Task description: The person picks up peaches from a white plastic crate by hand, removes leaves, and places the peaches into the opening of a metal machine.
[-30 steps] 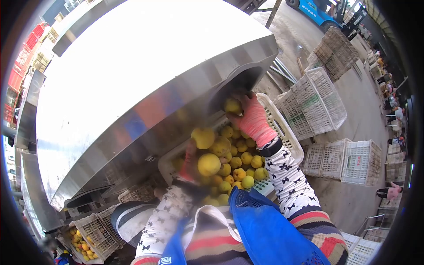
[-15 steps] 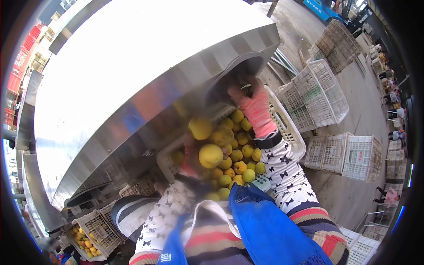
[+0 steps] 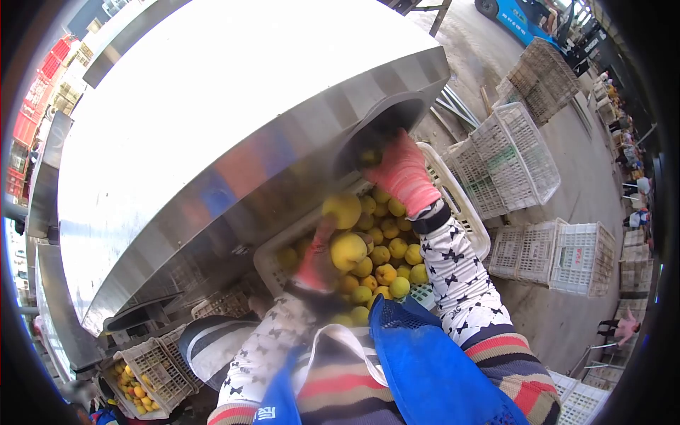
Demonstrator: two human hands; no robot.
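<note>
My left hand (image 3: 319,255), in a pink glove, is curved round yellow fruits (image 3: 348,251) above a pale plastic crate (image 3: 453,195). One more yellow fruit (image 3: 341,210) rests near its fingertips. My right hand (image 3: 400,170), also in a pink glove, reaches into the dark opening (image 3: 375,127) under the metal table's edge. Its fingers are hidden in shadow there, with a dim yellow fruit (image 3: 370,156) beside them. Many yellow and greenish fruits lie in the crate below both hands.
The metal table (image 3: 234,92) fills the upper left. White crates (image 3: 513,152) stand on the ground at right. Another crate with fruit (image 3: 138,386) sits at lower left. A blue forklift (image 3: 520,20) is at top right, and a person in pink (image 3: 626,327) is far right.
My left hand and its fruits have shifted slightly right. My right hand has turned, its fingers now hidden in the opening. More of the forklift shows.
</note>
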